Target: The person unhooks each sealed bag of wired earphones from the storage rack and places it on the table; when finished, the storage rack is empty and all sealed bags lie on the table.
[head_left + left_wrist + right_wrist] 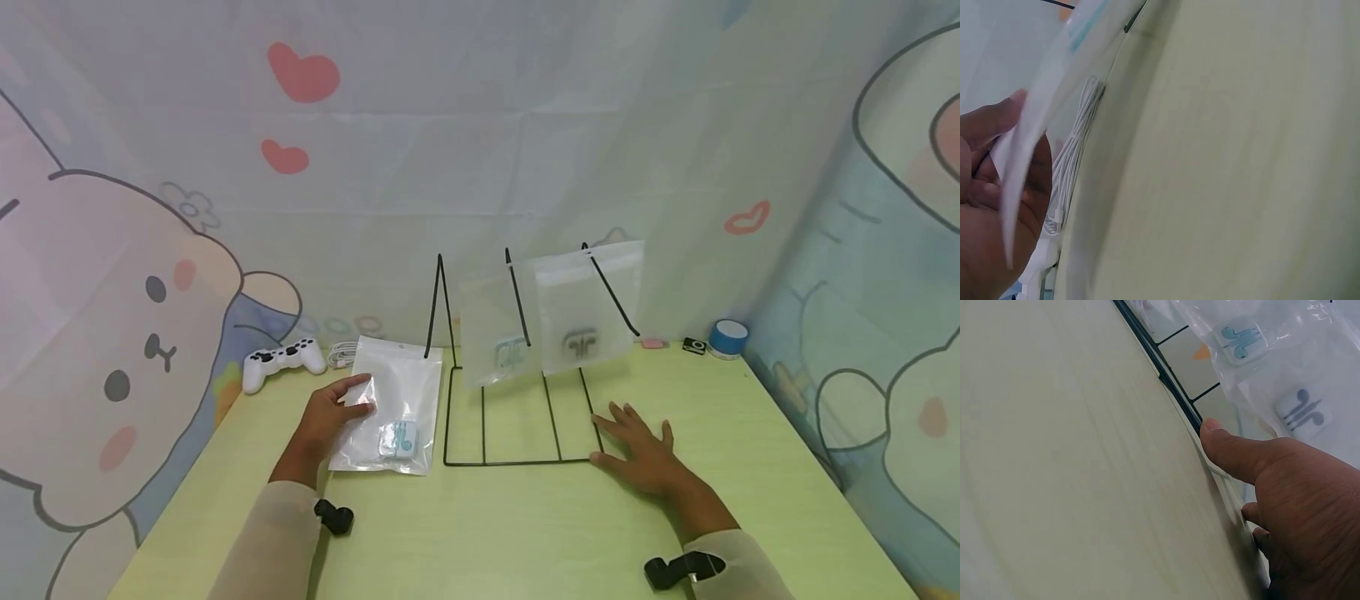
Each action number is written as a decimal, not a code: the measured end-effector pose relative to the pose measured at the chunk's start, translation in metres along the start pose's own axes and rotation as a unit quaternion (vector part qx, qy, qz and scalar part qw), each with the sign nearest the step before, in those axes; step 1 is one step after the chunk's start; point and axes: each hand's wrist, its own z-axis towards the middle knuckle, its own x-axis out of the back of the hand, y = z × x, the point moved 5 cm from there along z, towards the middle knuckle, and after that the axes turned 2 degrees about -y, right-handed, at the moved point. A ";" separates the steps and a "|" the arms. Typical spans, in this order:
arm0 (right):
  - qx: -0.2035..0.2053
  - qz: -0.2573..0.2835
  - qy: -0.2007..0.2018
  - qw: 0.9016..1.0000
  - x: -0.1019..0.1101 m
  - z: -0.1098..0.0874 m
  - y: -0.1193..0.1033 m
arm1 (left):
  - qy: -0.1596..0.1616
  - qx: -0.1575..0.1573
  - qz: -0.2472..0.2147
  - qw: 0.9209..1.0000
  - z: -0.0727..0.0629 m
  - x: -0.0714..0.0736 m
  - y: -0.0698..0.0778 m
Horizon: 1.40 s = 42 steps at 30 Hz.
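Observation:
My left hand (321, 425) pinches the left edge of a white zip bag (401, 375) between thumb and fingers; the left wrist view shows the bag (1034, 106) edge-on in that grip. Inside lies a small clear case (399, 439) with a blue earphone outline. Just right of the bag stands a black wire rack (517, 462) with three hooks. From it hang a bag with blue-marked earphones (483, 308) and another with dark earphones (585, 292). My right hand (637, 454) spreads its fingers at the rack's front right corner, thumb (1229, 447) right at the wire.
A white game controller (283, 363) and a coiled white cable (342, 354) lie at the back left of the pale table. Along the back right are a pink item (654, 343), a small black device (694, 346) and a blue-and-white cylinder (727, 338).

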 end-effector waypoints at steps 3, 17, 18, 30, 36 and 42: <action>-0.003 0.001 -0.001 1.000 0.000 -0.001 -0.001 | -0.015 -0.011 0.049 0.999 0.003 -0.001 -0.001; -0.007 -0.002 -0.005 1.000 -0.002 0.001 0.004 | -0.063 -0.021 0.172 0.983 0.008 -0.012 -0.006; -0.006 -0.002 -0.005 1.000 -0.002 0.001 0.004 | -0.062 -0.023 0.177 0.982 0.008 -0.012 -0.006; -0.008 -0.003 -0.006 1.000 -0.003 0.000 0.005 | -0.064 -0.032 0.211 0.975 0.005 -0.015 -0.008; -0.008 -0.006 -0.006 1.000 -0.003 0.000 0.005 | -0.058 -0.035 0.224 0.972 0.004 -0.017 -0.007; -0.008 -0.007 -0.007 1.000 -0.002 0.000 0.004 | -0.057 -0.008 0.231 0.971 0.002 -0.016 -0.009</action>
